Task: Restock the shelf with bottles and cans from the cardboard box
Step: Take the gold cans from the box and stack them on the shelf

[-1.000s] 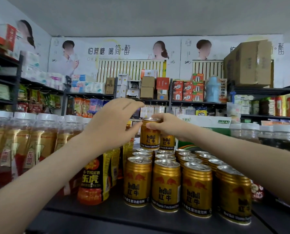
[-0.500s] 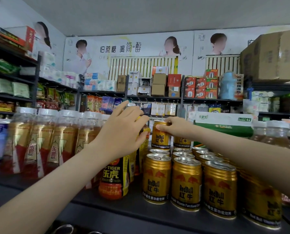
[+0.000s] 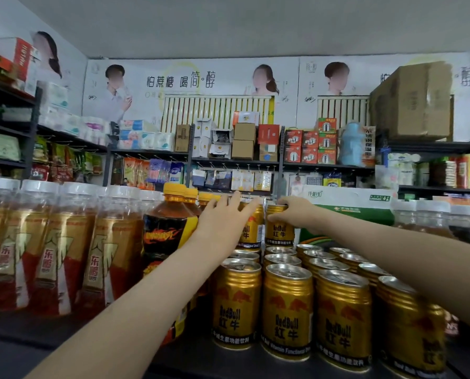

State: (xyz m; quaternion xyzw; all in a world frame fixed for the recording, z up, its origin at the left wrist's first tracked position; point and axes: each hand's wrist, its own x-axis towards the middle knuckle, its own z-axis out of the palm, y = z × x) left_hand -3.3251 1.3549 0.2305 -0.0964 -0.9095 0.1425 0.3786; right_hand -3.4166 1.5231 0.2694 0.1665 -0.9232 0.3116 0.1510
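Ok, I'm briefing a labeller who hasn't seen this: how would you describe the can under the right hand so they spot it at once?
On the near shelf, a block of gold cans stands right of the bottles. Two at its back rise above the rest. It is the right can of that pair, the only one with the right hand gripping its rim.
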